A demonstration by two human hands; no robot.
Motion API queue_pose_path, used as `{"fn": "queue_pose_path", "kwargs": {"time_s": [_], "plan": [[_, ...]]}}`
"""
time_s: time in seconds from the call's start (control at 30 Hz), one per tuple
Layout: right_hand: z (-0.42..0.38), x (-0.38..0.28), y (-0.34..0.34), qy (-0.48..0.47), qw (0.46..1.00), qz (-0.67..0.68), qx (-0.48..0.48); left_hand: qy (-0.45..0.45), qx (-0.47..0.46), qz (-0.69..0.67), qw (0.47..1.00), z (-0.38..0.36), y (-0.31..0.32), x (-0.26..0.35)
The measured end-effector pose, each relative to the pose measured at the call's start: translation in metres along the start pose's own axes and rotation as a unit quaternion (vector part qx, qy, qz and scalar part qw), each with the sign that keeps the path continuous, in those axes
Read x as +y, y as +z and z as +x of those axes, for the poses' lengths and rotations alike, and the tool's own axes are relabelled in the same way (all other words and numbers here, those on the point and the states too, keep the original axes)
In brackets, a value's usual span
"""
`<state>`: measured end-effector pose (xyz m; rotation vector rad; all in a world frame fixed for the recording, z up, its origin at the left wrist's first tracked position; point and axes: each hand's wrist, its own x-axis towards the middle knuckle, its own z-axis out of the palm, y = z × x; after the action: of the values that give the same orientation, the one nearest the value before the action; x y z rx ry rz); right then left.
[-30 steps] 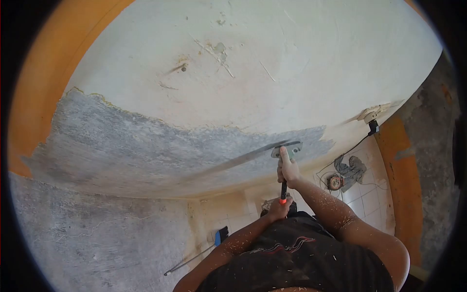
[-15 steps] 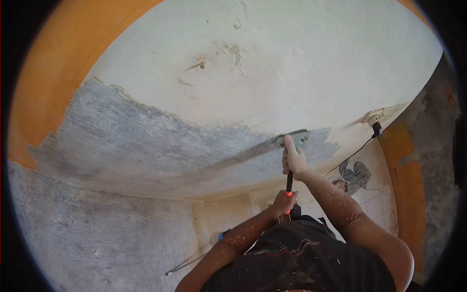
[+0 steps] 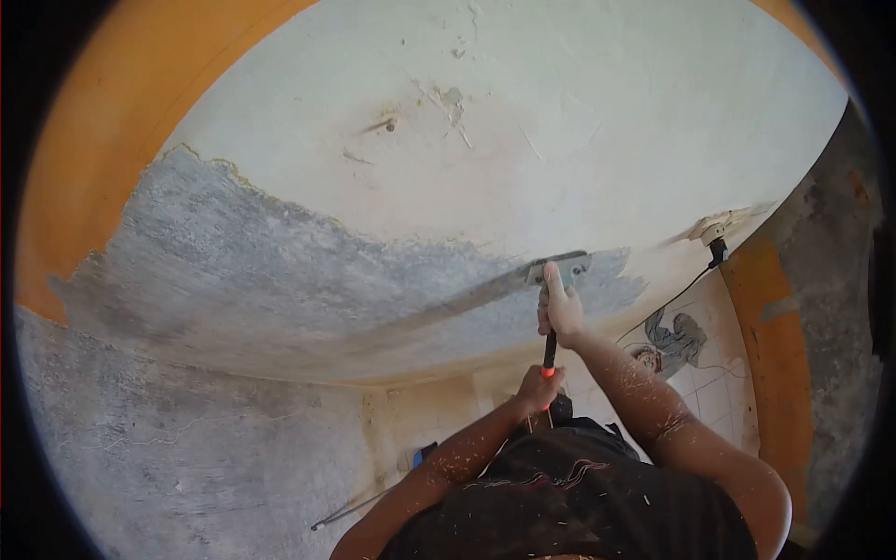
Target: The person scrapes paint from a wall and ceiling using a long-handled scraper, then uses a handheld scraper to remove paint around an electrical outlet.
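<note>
Slightly higher, the scraper (in both hands).

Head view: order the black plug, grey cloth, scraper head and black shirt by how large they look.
Black shirt
Grey cloth and scraper head: too close to rank; the right hand covers part of the latter
Black plug

Right hand leads left hand

A person's bare arms converge ahead of the torso, both hands closed. The right arm reaches farther, its thumb extended forward; the left arm bends inward. Pale flecks dot both forearms.
</note>
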<state>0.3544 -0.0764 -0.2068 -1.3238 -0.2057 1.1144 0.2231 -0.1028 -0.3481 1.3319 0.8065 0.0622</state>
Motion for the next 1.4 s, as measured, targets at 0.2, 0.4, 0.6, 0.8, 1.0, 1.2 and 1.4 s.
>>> {"fn": "queue_pose_path", "kwargs": {"time_s": [0.2, 0.4, 0.6, 0.8, 1.0, 1.2, 1.4], "plan": [[-0.006, 0.03, -0.006, 0.051, 0.998, -0.017, 0.046, -0.027, 0.012, 0.053, 0.998, -0.019, 0.006, -0.026], [-0.009, -0.018, 0.015, -0.048, 0.998, 0.02, -0.035, 0.052, 0.016, 0.048, 0.997, 0.001, -0.016, 0.023], [-0.006, 0.021, 0.007, 0.036, 0.999, -0.014, 0.033, 0.034, 0.005, 0.126, 0.991, -0.023, 0.0, -0.023], [-0.004, 0.01, 0.014, 0.001, 1.0, 0.01, 0.013, -0.005, 0.008, 0.053, 0.999, -0.012, -0.011, 0.004], [-0.012, 0.002, 0.016, 0.056, 0.998, -0.004, -0.006, -0.035, 0.021, 0.057, 0.998, -0.02, -0.006, -0.006], [-0.013, 0.017, 0.012, 0.033, 0.999, 0.007, -0.024, -0.055, 0.007, -0.016, 0.998, -0.027, -0.007, -0.006], [-0.01, -0.005, 0.028, -0.027, 0.999, -0.002, -0.028, -0.014, 0.032, 0.026, 0.999, -0.017, -0.021, 0.019]]}}
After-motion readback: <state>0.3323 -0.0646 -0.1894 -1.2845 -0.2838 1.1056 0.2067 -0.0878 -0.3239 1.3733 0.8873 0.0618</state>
